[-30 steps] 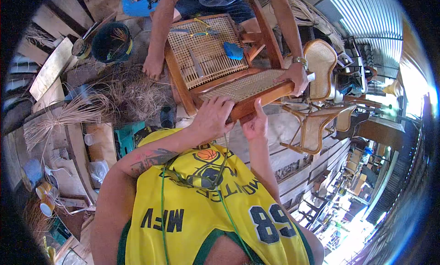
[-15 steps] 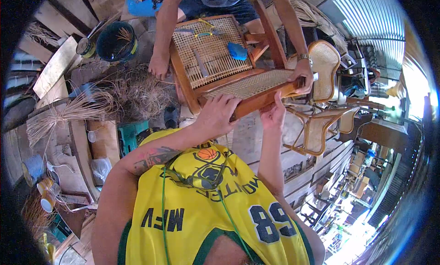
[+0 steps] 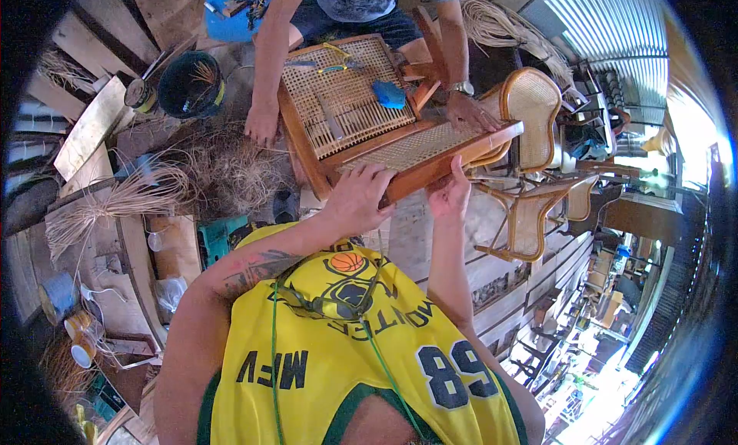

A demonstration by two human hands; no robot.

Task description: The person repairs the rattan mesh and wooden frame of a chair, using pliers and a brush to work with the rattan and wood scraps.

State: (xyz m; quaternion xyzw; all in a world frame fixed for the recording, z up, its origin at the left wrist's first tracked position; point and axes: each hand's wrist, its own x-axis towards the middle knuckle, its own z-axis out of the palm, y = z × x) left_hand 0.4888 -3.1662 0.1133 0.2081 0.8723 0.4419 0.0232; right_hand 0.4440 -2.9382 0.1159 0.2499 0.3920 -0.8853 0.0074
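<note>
A wooden chair frame (image 3: 453, 156) with woven cane panels lies tilted before me. My left hand (image 3: 360, 197) is closed over the near rail at its left part, fingers on top. Against the underside of the same rail, further right, my right hand (image 3: 450, 193) grips with the thumb up along its face; its other fingers are partly hidden. On the larger cane panel (image 3: 361, 118) lie yellow-handled pliers (image 3: 338, 60), a flat metal blade (image 3: 332, 120) and a crumpled blue thing (image 3: 389, 94). A co-worker's hand (image 3: 469, 113) rests on the smaller panel.
The co-worker's other hand (image 3: 262, 126) hangs left of the chair. Loose fibre strands (image 3: 231, 172) heap on the floor, near a dark bucket (image 3: 191, 85) and a cane bundle (image 3: 131, 203). Cane-backed chairs (image 3: 530, 118) stand at right.
The co-worker's hand at right has let go of the rail's far end and moved onto the cane panel. My two hands keep their places on the rail.
</note>
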